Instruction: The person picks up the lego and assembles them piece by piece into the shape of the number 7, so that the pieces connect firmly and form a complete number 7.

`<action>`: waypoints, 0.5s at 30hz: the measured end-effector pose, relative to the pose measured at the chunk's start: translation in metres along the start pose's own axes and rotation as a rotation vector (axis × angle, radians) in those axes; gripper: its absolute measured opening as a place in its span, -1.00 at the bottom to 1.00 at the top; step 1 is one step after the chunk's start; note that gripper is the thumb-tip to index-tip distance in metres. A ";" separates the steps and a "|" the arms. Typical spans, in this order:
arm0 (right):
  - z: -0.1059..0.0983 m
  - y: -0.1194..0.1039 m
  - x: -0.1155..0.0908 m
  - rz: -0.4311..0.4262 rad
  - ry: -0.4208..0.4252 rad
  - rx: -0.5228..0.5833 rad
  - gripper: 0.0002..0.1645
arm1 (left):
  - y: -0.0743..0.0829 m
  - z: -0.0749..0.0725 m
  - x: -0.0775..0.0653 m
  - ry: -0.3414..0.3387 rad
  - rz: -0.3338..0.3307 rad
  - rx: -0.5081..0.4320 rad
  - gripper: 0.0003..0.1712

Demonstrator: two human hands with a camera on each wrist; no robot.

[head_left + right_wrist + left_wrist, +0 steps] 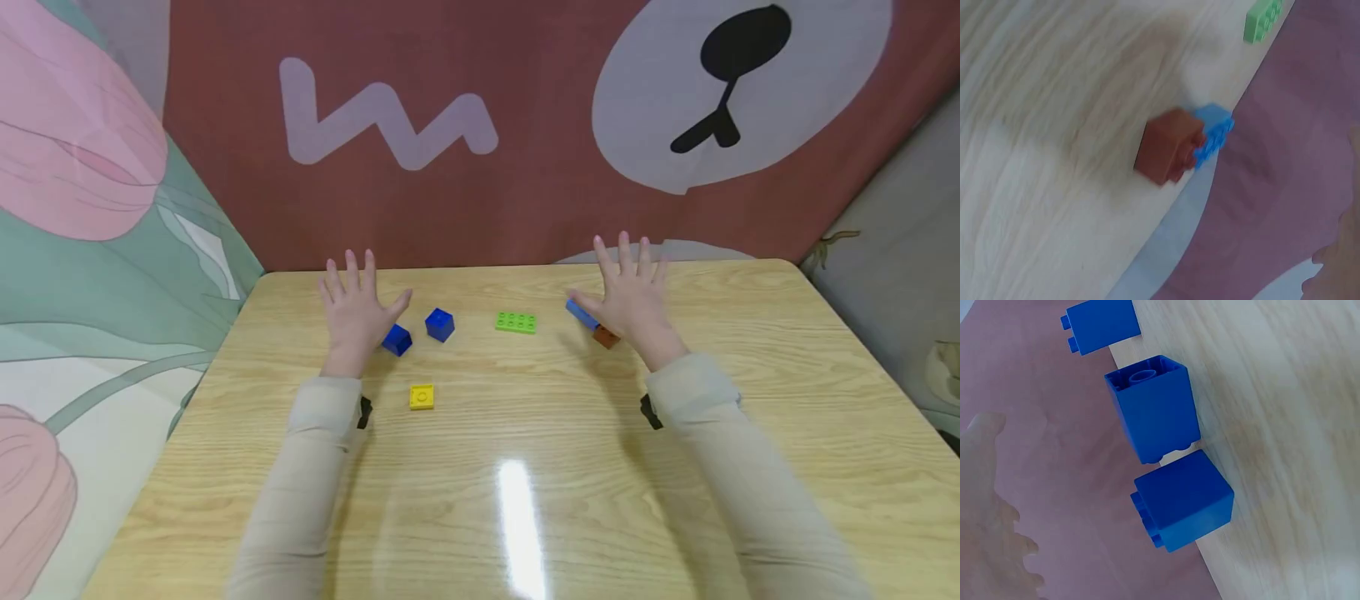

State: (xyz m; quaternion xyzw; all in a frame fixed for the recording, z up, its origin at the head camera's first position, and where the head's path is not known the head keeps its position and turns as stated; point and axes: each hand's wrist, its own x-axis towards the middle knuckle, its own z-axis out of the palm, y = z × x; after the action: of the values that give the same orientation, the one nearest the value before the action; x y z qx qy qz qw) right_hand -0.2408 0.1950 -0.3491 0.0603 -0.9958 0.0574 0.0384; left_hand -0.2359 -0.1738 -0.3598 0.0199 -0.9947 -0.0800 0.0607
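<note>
My left hand [354, 315] is held up over the table's left part, fingers spread, nothing in it. Beside its thumb is a dark blue brick [397, 340], and a second dark blue brick [439, 325] stands a little to the right. Three dark blue bricks [1159, 412] show in the left wrist view; one is hidden behind the left hand in the head view. My right hand [633, 302], also spread and holding nothing, partly covers a brown brick [606, 337] and a lighter blue brick [582, 314], which lie close together below it.
A lime green brick [516, 322] lies between the hands toward the back edge. Nearer the front is a yellow brick [422, 397]. Behind the wooden table [450, 500] hangs a reddish-brown printed cloth [525, 200], with a floral cloth [112, 292] at the left.
</note>
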 end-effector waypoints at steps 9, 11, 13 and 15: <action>0.015 -0.027 0.001 -0.029 -0.033 0.178 0.10 | -0.004 -0.003 -0.004 -0.033 0.019 -0.049 -0.02; 0.016 -0.034 0.001 -0.039 -0.036 0.221 0.10 | -0.005 -0.004 -0.005 -0.050 0.019 -0.058 -0.03; 0.017 -0.042 0.000 -0.054 -0.039 0.244 0.09 | -0.006 -0.005 -0.005 -0.065 0.020 -0.067 -0.05; 0.018 -0.048 0.000 -0.066 -0.038 0.255 0.09 | -0.007 -0.005 -0.006 -0.071 0.027 -0.083 -0.08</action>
State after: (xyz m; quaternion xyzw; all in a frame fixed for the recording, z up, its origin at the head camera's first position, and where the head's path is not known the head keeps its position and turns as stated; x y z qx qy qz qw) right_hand -0.2363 0.1456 -0.3621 0.0984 -0.9784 0.1811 0.0133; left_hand -0.2288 -0.1810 -0.3570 0.0013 -0.9923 -0.1210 0.0274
